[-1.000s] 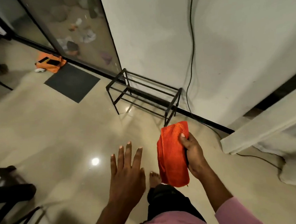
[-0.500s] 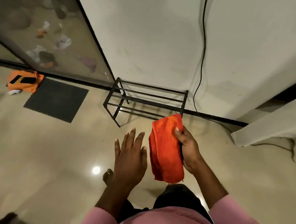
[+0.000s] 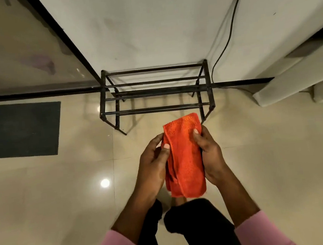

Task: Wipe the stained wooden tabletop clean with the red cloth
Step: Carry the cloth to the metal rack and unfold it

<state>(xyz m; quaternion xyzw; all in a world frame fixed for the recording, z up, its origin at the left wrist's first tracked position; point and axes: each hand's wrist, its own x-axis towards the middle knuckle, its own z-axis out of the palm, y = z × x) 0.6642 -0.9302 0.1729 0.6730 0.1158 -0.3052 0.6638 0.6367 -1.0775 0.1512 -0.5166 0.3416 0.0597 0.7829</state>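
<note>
Left hand (image 3: 152, 162) joins right hand (image 3: 209, 153) on red cloth (image 3: 186, 159).
Both grips pinch its side edges; no worktop apparently in view yet.

Red cloth (image 3: 186, 159): folded terry, hanging lengthwise, pinched along both side edges, above floor.

Dim, warm light came from overhead. A round white glare spot (image 3: 105, 183) lay on the glossy beige tiled floor (image 3: 45, 192). Edges bowed with wide-angle distortion.

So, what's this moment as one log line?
red cloth: folded | left hand: pinches left edge | right hand: grips right edge | wiping: not started
</note>
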